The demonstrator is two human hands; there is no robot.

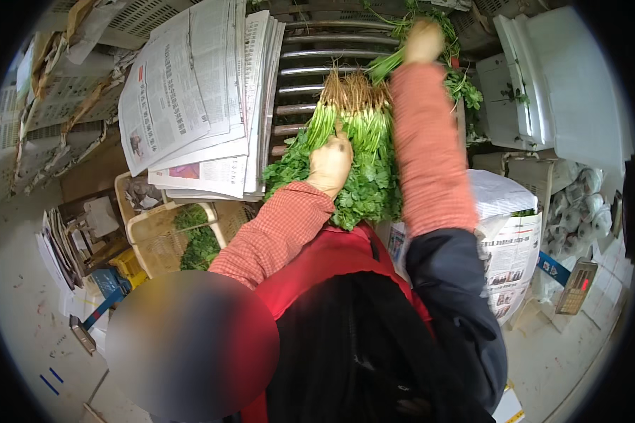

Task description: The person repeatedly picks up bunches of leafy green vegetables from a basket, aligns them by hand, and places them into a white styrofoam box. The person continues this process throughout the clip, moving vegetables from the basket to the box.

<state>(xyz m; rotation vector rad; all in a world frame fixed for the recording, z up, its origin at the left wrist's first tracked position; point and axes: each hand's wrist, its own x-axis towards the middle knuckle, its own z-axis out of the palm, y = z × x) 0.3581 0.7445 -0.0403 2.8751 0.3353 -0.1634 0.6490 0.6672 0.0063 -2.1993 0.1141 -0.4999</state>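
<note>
A thick bunch of coriander [368, 169] lies in front of me, brown roots pointing away and leaves toward my body. My left hand [332, 161] is closed on its stems near the left side, with the fingertips hidden among them. Farther off at the upper right, my right hand [424, 41] is blurred by motion. It grips loose coriander stems [389, 66], which stick out to the left of the hand. More leafy sprigs [465, 92] hang beside my right forearm. Checked orange-red sleeve covers reach both wrists.
Metal rollers [299, 90] run under the bunch. Stacked newspapers [190, 106] lie left, above plastic baskets [156, 240] with greens in one. White foam boxes [555, 84], a newspaper-wrapped bundle [513, 248], plastic-bag rolls [579, 209] and a scale display [577, 288] stand right.
</note>
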